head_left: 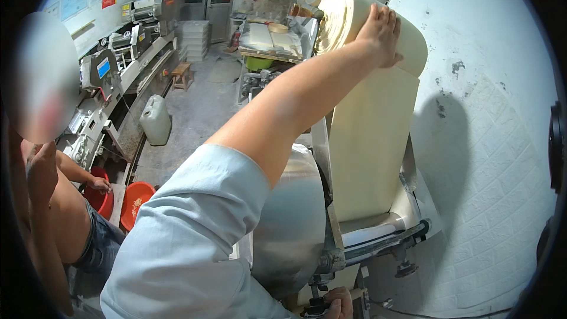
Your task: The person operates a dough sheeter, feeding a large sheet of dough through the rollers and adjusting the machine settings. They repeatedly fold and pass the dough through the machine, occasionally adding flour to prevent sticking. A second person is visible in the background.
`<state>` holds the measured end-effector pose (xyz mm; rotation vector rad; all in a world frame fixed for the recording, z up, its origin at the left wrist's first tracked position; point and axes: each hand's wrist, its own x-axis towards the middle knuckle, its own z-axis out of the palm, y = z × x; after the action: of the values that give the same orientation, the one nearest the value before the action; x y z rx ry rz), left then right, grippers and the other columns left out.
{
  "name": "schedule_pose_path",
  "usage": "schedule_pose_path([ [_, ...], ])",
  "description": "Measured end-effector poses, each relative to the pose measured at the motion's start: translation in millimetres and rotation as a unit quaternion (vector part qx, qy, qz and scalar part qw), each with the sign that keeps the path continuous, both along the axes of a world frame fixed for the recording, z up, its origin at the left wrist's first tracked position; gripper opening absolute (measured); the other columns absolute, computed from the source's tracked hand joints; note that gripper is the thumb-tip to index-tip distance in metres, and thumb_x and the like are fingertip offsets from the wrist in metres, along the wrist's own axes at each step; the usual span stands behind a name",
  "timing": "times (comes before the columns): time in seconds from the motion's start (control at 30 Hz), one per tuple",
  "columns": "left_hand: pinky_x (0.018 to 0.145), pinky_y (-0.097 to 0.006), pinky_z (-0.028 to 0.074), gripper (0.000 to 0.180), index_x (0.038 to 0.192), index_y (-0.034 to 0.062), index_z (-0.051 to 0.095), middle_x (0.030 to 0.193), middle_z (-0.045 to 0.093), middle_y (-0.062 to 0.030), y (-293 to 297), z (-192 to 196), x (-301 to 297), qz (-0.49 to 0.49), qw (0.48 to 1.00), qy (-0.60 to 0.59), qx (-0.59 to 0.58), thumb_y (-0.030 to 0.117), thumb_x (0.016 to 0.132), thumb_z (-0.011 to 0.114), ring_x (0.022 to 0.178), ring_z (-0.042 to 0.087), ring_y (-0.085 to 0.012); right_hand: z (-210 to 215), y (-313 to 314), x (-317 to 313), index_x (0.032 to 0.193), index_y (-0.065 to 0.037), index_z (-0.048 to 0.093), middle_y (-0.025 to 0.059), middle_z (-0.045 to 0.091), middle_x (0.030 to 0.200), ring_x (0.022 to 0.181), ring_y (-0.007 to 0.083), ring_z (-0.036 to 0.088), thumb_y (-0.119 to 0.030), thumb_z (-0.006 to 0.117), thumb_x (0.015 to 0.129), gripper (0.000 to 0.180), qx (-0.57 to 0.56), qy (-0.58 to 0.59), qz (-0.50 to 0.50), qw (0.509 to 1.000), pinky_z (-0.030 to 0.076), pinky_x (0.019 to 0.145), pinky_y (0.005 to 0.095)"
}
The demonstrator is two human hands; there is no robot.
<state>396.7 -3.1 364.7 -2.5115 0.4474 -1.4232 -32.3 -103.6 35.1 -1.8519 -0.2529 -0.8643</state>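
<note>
My left hand (380,35) rests palm down on a thick roll of cream dough sheet (360,9) at the upper right, its fingers stretched flat over the curved surface and its thumb out to the right. From the roll a smooth dough sheet (373,147) hangs down to the metal rollers of the machine (372,233). Low at the frame's bottom edge, my right hand (339,303) is curled closed beside a black handle (316,306) under the machine and seems to grip it; the lower part of this hand is cut off.
A rounded metal cover (288,218) stands left of the sheet. On the left, a person (65,218) is near red basins (134,204) and a line of machines (109,71). A white jerrycan (156,120) and a wooden stool (182,76) stand on the floor. A white wall (490,142) rises close on the right.
</note>
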Motion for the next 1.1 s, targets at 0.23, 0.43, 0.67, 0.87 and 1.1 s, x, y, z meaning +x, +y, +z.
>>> schedule_pose_path([
  [0.23,0.111,-0.048,0.008,0.072,0.141,0.0060,0.030,0.147,0.025,-0.0113,9,33,-3,0.026,0.998,-0.057,0.006,0.054,0.088,0.039,0.139,0.015,-0.0285,7,9,2,0.073,0.001,0.051,0.0123,0.046,0.065,0.054,0.0187,0.040,-0.013,0.040,0.091,0.025,0.024,0.021,-0.020,0.999,0.032,0.048,0.0335],
  [0.43,0.110,-0.054,0.004,0.071,0.140,0.0095,0.033,0.149,0.020,-0.0162,-25,-52,-60,-0.170,0.983,0.067,0.025,0.055,0.086,0.040,0.140,0.009,-0.0335,-1,5,-4,0.071,0.002,0.050,0.0120,0.047,0.066,0.055,0.0195,0.041,-0.013,0.040,0.090,0.026,0.056,0.057,-0.031,0.996,0.034,0.051,0.0339],
  [0.67,0.110,-0.055,0.001,0.070,0.142,0.0094,0.028,0.151,0.011,-0.0176,-14,-119,-46,-0.118,0.979,0.150,0.066,0.049,0.087,0.045,0.140,0.000,-0.0344,-10,3,-9,0.075,0.003,0.054,0.0144,0.054,0.073,0.061,0.0244,0.048,-0.009,0.042,0.087,0.021,0.058,0.072,-0.063,0.994,0.040,0.056,0.0370],
  [0.87,0.109,-0.056,0.000,0.068,0.143,0.0086,0.026,0.151,0.007,-0.0190,-18,-123,-54,-0.157,0.978,0.134,0.042,0.043,0.088,0.045,0.140,-0.004,-0.0369,-26,-7,-11,0.076,0.004,0.054,0.0152,0.054,0.072,0.061,0.0248,0.048,-0.007,0.042,0.087,0.020,0.011,0.060,-0.068,0.996,0.041,0.056,0.0363],
  [1.1,0.109,-0.058,0.002,0.065,0.140,0.0071,0.032,0.149,0.011,-0.0220,-19,-124,-48,-0.147,0.982,0.118,0.029,0.040,0.086,0.048,0.138,0.002,-0.0380,-29,-7,-8,0.075,0.003,0.052,0.0145,0.053,0.072,0.061,0.0237,0.046,-0.010,0.041,0.088,0.022,0.006,0.041,-0.048,0.998,0.039,0.056,0.0365],
])
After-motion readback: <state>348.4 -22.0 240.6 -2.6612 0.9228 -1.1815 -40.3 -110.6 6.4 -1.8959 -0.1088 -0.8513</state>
